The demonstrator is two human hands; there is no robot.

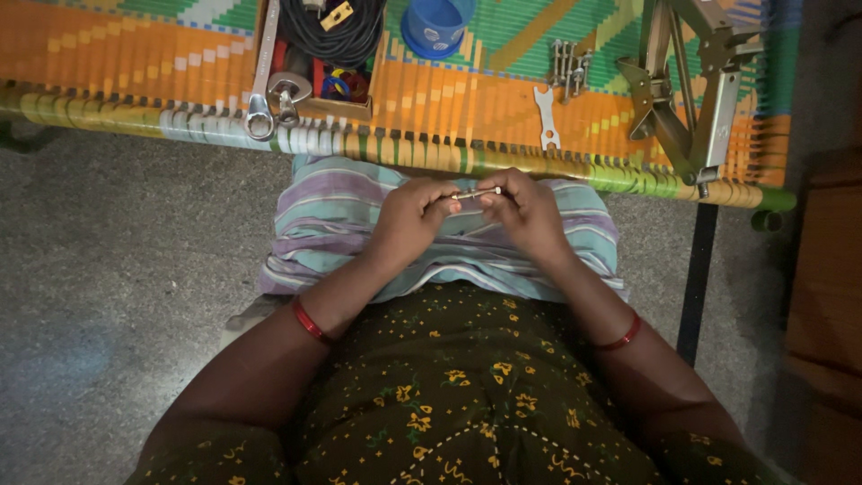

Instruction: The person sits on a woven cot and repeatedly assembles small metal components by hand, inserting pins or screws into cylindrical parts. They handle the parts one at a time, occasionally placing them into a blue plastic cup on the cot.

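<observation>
Woven cot point(467, 117) beyond hands; small bolt point(477, 192) half-hidden by fingertips point(449, 203).

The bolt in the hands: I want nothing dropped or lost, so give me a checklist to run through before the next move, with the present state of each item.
1. Bolt gripped at both ends: ok; left hand and right hand each pinch one end.
2. Bolt held over the lap: ok; the striped cloth lies below it.
3. Nut threaded on the bolt: cannot tell, too small.
4. Flat spanner near: ok; it lies on the woven cot ahead.
5. Spare bolts together: ok, grouped on the cot.
6. Metal jack steady: cannot tell; it sits near the cot's edge.
</observation>
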